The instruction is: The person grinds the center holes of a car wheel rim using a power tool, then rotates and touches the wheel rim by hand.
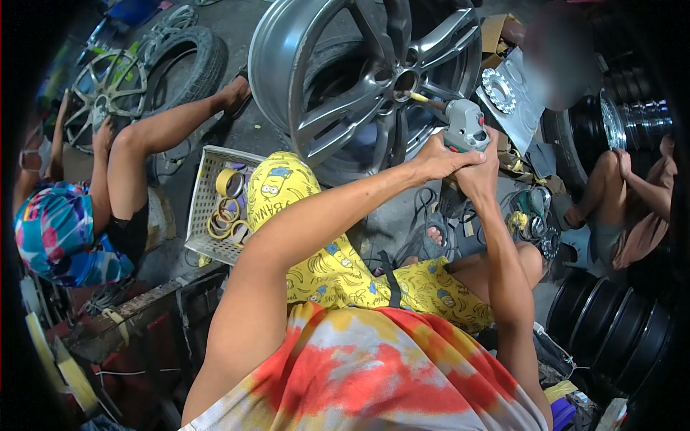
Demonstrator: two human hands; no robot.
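A grey and green angle grinder (466, 123) with a red button is gripped by both of my hands. My left hand (440, 159) closes around its near side, and my right hand (480, 171) wraps its body from the right, thumbs close together. From its head a narrow tan bit (425, 98) points left toward the hub of a large grey alloy wheel (305, 129). The bit's tip is at the centre bore; I cannot tell whether it touches. The wheel stands tilted in front of me, its spokes facing my hands. Part of the grinder's body is hidden behind my fingers.
A white crate (208, 169) with tape rolls (228, 183) stands left of my knee. At left, a person (79, 230) handles another wheel (108, 90) near a tire (205, 68). Another person (640, 194) sits at right. Stacked dark rims (611, 330) stand lower right. Cables (402, 223) lie below.
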